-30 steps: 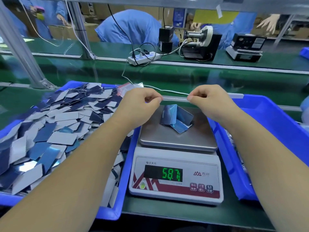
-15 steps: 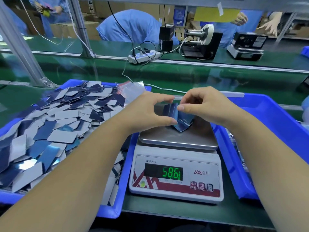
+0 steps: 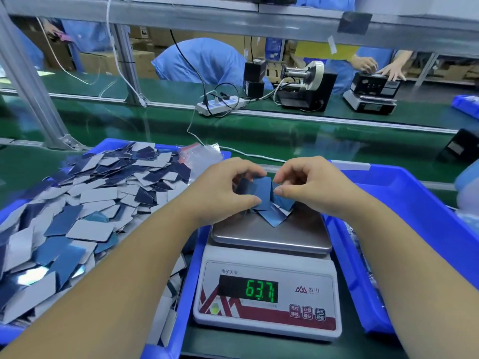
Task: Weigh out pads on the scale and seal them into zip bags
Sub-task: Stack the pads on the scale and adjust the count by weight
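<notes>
both hands, left (image 3: 228, 193) and right (image 3: 311, 189), grip blue pads (image 3: 264, 194) over the scale (image 3: 269, 281).

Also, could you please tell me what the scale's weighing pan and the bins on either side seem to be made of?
The weighing pan looks like brushed stainless steel: grey, with a dull sheen and soft reflections. The left bin and the right bin look like moulded plastic: uniform glossy blue with rounded rims. Neither can be confirmed by look alone.

Bright, even overhead light; soft glare streaks the green conveyor belt (image 3: 259, 130), shadows are faint, edges bow from the wide lens, and the background workers look slightly soft
</notes>
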{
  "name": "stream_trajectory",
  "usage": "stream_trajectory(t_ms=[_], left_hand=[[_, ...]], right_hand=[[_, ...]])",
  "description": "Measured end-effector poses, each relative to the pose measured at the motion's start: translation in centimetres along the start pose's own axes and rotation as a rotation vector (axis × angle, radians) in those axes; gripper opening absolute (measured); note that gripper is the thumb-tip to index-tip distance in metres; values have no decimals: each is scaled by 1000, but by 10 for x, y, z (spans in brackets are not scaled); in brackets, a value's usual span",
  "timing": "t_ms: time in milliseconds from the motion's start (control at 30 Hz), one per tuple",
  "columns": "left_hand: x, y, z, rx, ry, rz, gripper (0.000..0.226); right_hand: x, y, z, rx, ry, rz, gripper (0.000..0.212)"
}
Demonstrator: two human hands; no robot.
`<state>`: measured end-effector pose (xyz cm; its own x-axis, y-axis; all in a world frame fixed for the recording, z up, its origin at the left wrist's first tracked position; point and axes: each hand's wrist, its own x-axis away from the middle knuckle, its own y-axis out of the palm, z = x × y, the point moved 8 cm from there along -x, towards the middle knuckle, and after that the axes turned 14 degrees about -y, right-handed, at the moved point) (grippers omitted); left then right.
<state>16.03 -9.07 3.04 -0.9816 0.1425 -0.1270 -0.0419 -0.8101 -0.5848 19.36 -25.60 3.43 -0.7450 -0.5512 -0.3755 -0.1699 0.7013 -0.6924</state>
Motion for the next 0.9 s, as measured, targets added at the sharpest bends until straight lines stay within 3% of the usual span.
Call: stream_trajectory(t_ms=[267, 467, 633, 733, 900], left_hand=[[-9, -7, -9, 258, -73, -25, 43], [-13, -35, -18, 473, -62, 121, 32], [-16, -44, -28, 690, -92, 113, 29], [-16, -44, -27, 750, -104, 116, 28], [-13, -32, -25, 632, -135, 38, 28]], right_hand=[[0, -1, 0, -61, 18, -1, 14], [1, 0, -2, -72, 0, -36, 15], [3, 2, -3, -61, 27, -54, 10], [0, -8, -3, 74, 27, 43, 9], [2, -19, 4, 34, 59, 177, 16]])
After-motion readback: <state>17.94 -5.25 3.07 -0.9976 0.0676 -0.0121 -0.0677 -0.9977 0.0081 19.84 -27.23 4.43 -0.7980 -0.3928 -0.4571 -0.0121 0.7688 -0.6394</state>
